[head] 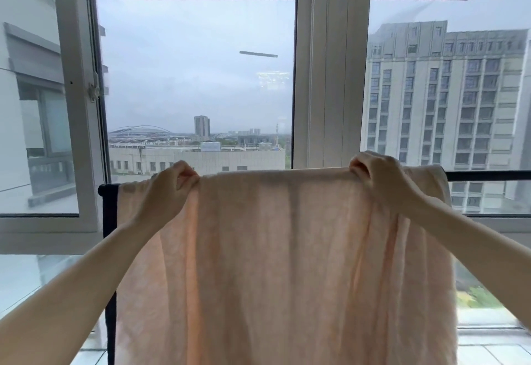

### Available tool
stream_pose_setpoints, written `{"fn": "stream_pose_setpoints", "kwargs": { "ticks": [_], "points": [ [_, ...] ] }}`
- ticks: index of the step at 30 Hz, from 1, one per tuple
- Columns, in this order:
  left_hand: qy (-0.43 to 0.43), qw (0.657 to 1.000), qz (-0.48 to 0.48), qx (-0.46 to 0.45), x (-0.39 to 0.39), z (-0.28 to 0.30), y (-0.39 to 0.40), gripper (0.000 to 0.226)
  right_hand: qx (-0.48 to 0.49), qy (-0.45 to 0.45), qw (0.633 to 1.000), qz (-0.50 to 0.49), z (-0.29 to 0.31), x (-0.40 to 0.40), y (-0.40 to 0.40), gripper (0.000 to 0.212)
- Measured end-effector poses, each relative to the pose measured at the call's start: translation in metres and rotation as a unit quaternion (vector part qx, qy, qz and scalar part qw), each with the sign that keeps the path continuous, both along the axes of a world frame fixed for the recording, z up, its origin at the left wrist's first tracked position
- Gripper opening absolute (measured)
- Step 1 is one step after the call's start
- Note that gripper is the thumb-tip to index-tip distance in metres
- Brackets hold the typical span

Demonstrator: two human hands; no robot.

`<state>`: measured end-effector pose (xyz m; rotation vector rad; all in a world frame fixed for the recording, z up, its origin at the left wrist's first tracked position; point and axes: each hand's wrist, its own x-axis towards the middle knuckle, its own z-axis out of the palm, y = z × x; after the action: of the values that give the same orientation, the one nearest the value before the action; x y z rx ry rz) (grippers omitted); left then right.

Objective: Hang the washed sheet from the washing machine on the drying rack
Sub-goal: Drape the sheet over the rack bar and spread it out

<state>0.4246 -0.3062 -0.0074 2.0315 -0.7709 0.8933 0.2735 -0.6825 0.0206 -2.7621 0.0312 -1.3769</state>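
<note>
A pale peach sheet (275, 264) hangs draped over the top bar of a black drying rack (488, 175) and falls straight down in soft folds. My left hand (169, 189) pinches the sheet's top edge near its left end, fingers closed on the fabric. Farther right, my right hand (379, 175) grips the top edge near the sheet's right end. Both hands are at bar height. The sheet hides most of the top bar; the rack's left upright (109, 249) shows beside the cloth.
Large windows with white frames (327, 77) stand directly behind the rack. The left pane (80, 106) is swung open. City buildings lie beyond the glass. A pale tiled floor (488, 347) shows at the lower right.
</note>
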Motion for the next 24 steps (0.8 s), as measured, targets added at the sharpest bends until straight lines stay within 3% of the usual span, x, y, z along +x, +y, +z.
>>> {"fn": "stream_pose_setpoints", "kwargs": {
  "ticks": [6, 12, 17, 20, 24],
  "points": [
    [-0.012, 0.999, 0.036, -0.013, -0.005, 0.0, -0.013, 0.008, -0.014, 0.022, 0.998, -0.051, 0.007, -0.01, 0.001, 0.007],
    [0.013, 1.0, -0.02, 0.014, -0.011, 0.004, -0.019, 0.016, -0.034, 0.037, 0.992, 0.12, 0.007, 0.027, 0.09, 0.032],
    [0.024, 0.996, -0.06, 0.059, -0.006, 0.002, -0.011, 0.028, -0.102, 0.044, 0.978, 0.179, -0.001, 0.056, 0.134, 0.025],
    [0.023, 0.995, -0.056, 0.08, -0.008, 0.004, -0.006, 0.029, -0.081, 0.037, 0.978, 0.186, -0.001, 0.062, 0.133, 0.023],
    [0.003, 0.999, -0.039, 0.022, -0.011, 0.002, -0.005, 0.021, -0.033, 0.032, 0.97, 0.24, 0.004, 0.055, 0.117, 0.017]
  ]
}}
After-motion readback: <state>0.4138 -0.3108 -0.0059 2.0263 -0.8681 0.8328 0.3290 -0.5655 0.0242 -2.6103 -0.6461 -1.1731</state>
